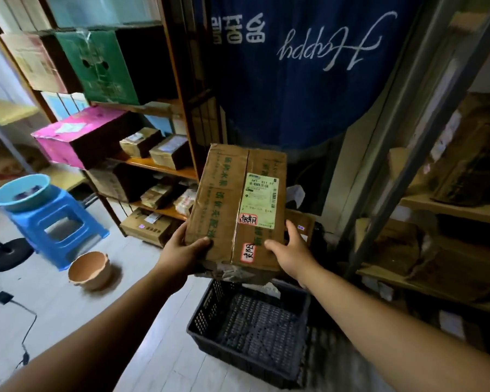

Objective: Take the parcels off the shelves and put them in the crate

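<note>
One parcel [238, 205] in hand: a brown carton with one shipping label and two red-bordered stickers, held in the air over the far end of the crate [238, 360]. Both hands are on it. Our left hand [181, 250] clasps the near left corner, thumb on top. Our right hand [292, 250] clasps the near right edge, thumb on top. One dark mesh crate, on the floor. Two shelf units flank the crate — left shelves [159, 165], right shelves [450, 207] — both holding cartons. Left of the crate are one blue stool [54, 222] and two basins, a blue basin [20, 190] and a tan basin [89, 270].

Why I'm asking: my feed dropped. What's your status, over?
Left hand and right hand grip the parcel. Parcel held above crate, not yet in. Nothing in the way.
</note>
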`<state>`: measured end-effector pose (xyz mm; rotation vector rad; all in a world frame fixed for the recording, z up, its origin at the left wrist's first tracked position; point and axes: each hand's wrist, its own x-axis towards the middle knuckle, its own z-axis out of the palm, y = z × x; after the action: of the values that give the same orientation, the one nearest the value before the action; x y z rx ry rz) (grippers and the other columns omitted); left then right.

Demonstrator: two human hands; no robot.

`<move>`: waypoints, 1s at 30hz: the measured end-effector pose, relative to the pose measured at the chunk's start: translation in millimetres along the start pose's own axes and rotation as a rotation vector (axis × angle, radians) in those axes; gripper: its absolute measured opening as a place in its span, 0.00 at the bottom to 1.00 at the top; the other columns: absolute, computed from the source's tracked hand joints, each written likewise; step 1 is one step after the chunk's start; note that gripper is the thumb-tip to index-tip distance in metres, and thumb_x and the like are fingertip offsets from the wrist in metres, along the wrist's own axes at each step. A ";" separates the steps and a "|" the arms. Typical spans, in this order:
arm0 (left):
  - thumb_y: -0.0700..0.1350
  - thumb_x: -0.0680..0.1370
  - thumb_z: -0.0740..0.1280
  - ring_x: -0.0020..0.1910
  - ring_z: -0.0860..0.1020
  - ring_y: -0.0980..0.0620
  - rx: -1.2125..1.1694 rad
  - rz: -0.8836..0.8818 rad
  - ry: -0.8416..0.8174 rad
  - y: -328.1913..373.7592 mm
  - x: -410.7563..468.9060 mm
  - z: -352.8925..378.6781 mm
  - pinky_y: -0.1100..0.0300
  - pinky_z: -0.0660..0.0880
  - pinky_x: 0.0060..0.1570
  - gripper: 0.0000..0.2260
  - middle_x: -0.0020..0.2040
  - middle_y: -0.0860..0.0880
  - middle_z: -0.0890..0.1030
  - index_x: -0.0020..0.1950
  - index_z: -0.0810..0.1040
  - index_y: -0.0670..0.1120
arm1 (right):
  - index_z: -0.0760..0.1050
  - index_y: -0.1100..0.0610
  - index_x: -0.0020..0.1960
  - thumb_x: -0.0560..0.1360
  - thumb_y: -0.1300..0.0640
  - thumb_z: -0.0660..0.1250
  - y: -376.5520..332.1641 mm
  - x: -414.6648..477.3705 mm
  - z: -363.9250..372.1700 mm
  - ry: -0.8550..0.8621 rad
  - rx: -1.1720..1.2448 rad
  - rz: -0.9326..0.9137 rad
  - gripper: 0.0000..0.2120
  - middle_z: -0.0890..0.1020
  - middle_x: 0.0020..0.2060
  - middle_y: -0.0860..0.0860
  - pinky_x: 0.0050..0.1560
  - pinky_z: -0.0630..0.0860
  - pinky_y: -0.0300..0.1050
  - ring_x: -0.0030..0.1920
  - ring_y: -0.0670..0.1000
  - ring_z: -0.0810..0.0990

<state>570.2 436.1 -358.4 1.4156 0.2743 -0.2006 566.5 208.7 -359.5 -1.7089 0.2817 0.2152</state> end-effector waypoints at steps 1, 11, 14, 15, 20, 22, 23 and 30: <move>0.35 0.75 0.68 0.46 0.83 0.41 0.027 -0.014 -0.041 5.1 12.0 -14.7 0.50 0.80 0.33 0.24 0.55 0.42 0.81 0.68 0.69 0.51 | 0.51 0.49 0.77 0.78 0.57 0.65 -3.4 7.8 11.1 0.041 0.021 0.006 0.33 0.73 0.63 0.49 0.39 0.73 0.36 0.52 0.47 0.75; 0.38 0.70 0.73 0.46 0.82 0.40 0.275 -0.164 -0.345 38.9 74.1 -100.6 0.37 0.79 0.43 0.25 0.56 0.41 0.80 0.64 0.72 0.53 | 0.56 0.49 0.76 0.77 0.56 0.66 -10.7 44.0 58.4 0.300 -0.005 0.110 0.32 0.74 0.64 0.49 0.61 0.73 0.49 0.62 0.52 0.74; 0.48 0.56 0.82 0.45 0.83 0.41 0.347 -0.181 -0.440 46.1 86.7 -109.1 0.45 0.80 0.38 0.36 0.54 0.41 0.81 0.62 0.73 0.56 | 0.53 0.50 0.77 0.78 0.60 0.64 -20.3 42.7 44.7 0.340 -0.012 0.102 0.32 0.73 0.64 0.49 0.62 0.72 0.47 0.64 0.52 0.73; 0.48 0.57 0.81 0.45 0.83 0.41 0.363 -0.187 -0.465 48.3 87.8 -109.1 0.46 0.80 0.38 0.35 0.55 0.40 0.80 0.62 0.73 0.57 | 0.52 0.50 0.77 0.78 0.61 0.63 -23.1 41.3 38.1 0.355 -0.023 0.089 0.32 0.72 0.65 0.49 0.59 0.74 0.44 0.64 0.52 0.73; 0.51 0.52 0.83 0.51 0.81 0.36 0.429 -0.222 -0.555 54.5 90.4 -108.9 0.42 0.79 0.45 0.37 0.54 0.41 0.82 0.59 0.75 0.60 | 0.51 0.50 0.77 0.78 0.60 0.65 -20.5 40.7 7.5 0.382 -0.029 0.109 0.34 0.68 0.70 0.53 0.37 0.73 0.33 0.63 0.54 0.72; 0.53 0.49 0.83 0.51 0.81 0.37 0.470 -0.214 -0.566 57.5 93.1 -105.4 0.43 0.79 0.44 0.41 0.54 0.42 0.82 0.60 0.75 0.59 | 0.64 0.52 0.71 0.76 0.58 0.68 -11.0 45.5 -0.4 0.380 -0.073 0.091 0.26 0.75 0.64 0.55 0.51 0.77 0.46 0.56 0.53 0.76; 0.52 0.51 0.83 0.50 0.81 0.37 0.486 -0.201 -0.517 58.3 92.8 -100.4 0.44 0.80 0.43 0.42 0.54 0.42 0.81 0.63 0.73 0.57 | 0.67 0.53 0.66 0.75 0.57 0.69 -5.8 45.1 -2.5 0.382 -0.063 0.094 0.22 0.78 0.60 0.55 0.56 0.76 0.50 0.54 0.53 0.77; 0.52 0.66 0.78 0.41 0.83 0.46 0.187 -0.095 0.128 -11.2 132.3 -63.6 0.53 0.79 0.36 0.26 0.49 0.40 0.82 0.56 0.75 0.40 | 0.67 0.54 0.61 0.75 0.59 0.69 68.5 52.2 -0.5 0.458 0.095 0.187 0.18 0.76 0.51 0.51 0.56 0.76 0.51 0.52 0.52 0.77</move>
<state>688.4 500.7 -417.8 1.6050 0.4380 -0.2187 595.2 195.0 -439.6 -1.6230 0.7798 -0.0567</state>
